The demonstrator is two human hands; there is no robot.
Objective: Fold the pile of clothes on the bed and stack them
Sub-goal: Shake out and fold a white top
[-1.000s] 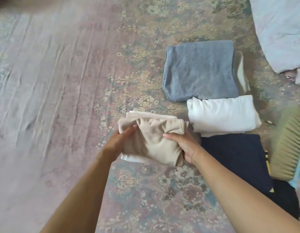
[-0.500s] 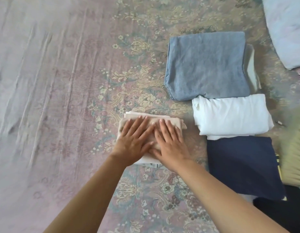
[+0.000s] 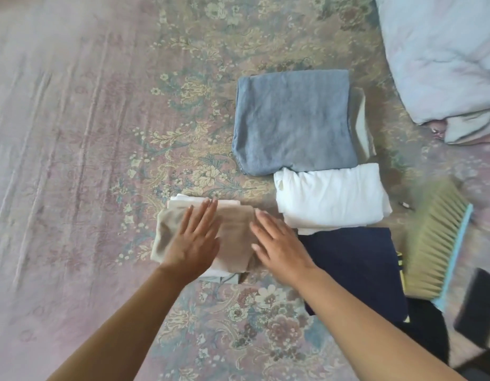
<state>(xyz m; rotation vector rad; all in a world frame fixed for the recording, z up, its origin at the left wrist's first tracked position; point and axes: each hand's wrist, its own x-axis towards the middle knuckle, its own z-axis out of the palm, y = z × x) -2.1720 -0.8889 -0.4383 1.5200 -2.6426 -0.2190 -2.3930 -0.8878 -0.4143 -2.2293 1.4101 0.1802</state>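
Your hands have slid apart: left hand (image 3: 193,243) and right hand (image 3: 279,246) lie flat, fingers straight, pressing the folded beige garment (image 3: 234,237) beside the white stack (image 3: 332,196).

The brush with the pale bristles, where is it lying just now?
In the head view the brush lies at the right edge of the bed, just right of the folded navy garment and below-right of the folded white garment.

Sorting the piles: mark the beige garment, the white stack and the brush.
beige garment (image 3: 235,237), head view, bare middle between the hands
white stack (image 3: 332,196), head view, centre of top layer
brush (image 3: 430,243), head view, middle of the bristles
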